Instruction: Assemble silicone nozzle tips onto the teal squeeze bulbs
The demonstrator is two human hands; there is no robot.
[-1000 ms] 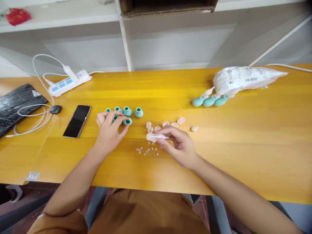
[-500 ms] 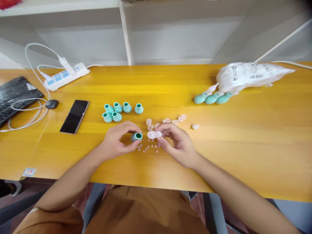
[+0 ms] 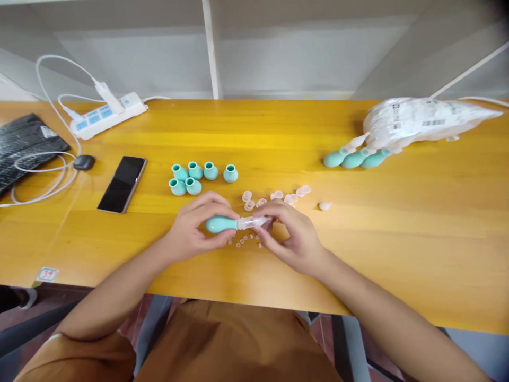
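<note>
My left hand is closed round a teal rubber bulb, held sideways just above the yellow table. My right hand pinches a clear plastic tip whose end meets the bulb's mouth. Several more teal bulbs stand in a cluster behind my left hand. Clear caps lie scattered behind my right hand, and tiny clear rings lie under the held parts.
Three joined bulbs with tips lie by a white plastic bag at the right rear. A black phone, a power strip with white cables, a small black charger and a keyboard occupy the left.
My left hand picked a teal bulb from the cluster and brought it toward the middle. The clear tip in my right hand now meets the bulb's mouth.
</note>
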